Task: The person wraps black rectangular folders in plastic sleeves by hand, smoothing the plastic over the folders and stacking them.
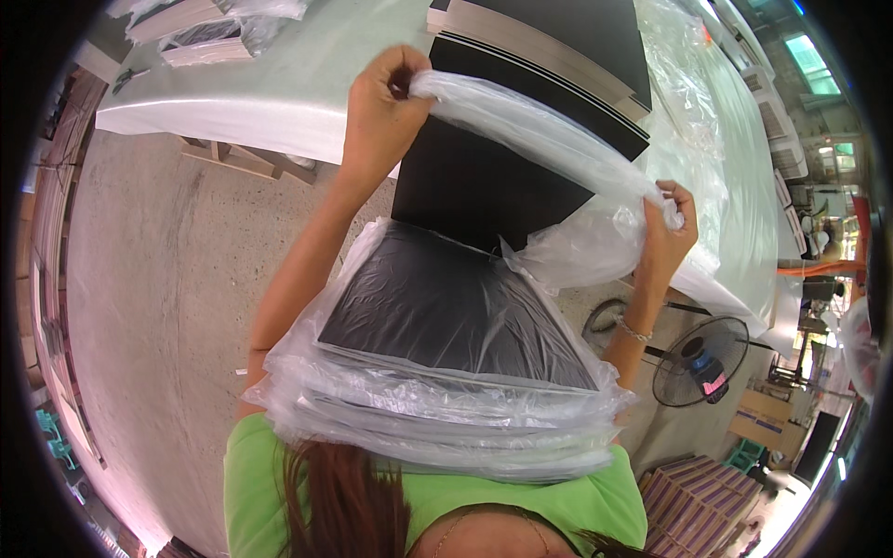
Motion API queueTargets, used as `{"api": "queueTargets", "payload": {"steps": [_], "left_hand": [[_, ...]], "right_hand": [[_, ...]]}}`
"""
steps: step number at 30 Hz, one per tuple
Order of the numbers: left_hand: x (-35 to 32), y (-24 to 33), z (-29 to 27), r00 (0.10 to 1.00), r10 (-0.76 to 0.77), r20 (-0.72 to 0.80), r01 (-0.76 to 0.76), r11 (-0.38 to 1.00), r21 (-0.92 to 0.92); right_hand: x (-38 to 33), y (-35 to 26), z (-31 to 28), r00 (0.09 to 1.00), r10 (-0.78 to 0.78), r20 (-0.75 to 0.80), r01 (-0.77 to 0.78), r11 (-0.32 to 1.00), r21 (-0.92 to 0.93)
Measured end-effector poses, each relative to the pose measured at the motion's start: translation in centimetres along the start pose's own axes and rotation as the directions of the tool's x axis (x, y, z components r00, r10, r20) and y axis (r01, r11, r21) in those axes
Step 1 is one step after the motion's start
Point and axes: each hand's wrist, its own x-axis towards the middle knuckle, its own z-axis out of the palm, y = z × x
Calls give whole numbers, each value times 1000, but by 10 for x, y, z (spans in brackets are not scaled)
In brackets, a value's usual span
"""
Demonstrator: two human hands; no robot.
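Observation:
My left hand [389, 116] pinches one end of a gathered clear plastic bag [539, 121], and my right hand [668, 228] grips the other end. The bunched plastic stretches between them, slanting down to the right. Just below and behind it a black panel [484, 181] stands tilted; whether the bag touches it I cannot tell. Nearer to me, a stack of black panels in clear plastic bags [446, 312] is piled up against my body, several layers thick.
More black boards with pale edges [549, 51] stand stacked at the far side of the white-covered table [270, 121]. Plastic-wrapped panels [200, 33] lie at the far left. Loose clear film [693, 102] covers the right part. A black fan [699, 361] stands at the right, near cardboard boxes [761, 417].

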Motion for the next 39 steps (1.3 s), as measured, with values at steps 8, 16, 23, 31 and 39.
{"api": "queueTargets", "payload": {"steps": [8,16,23,31,39], "left_hand": [[-3,16,2,964,267,-10,-212,788,578],[-21,36,-24,960,280,-11,-258,900,351],[-26,46,-42,812,-336,478,573,301,-762],[-83,-50,-65,488,-682,545,859,264,-439],[-149,-174,-53,500,-768,399,826,562,46]], "right_hand": [[7,-23,34,982,-157,-105,138,976,-169],[-3,-22,14,997,-81,-7,81,995,65],[-14,6,-17,793,58,606,-609,99,787],[-72,78,-8,627,500,597,-699,700,147],[-104,110,-3,526,643,557,-789,613,38]]}}
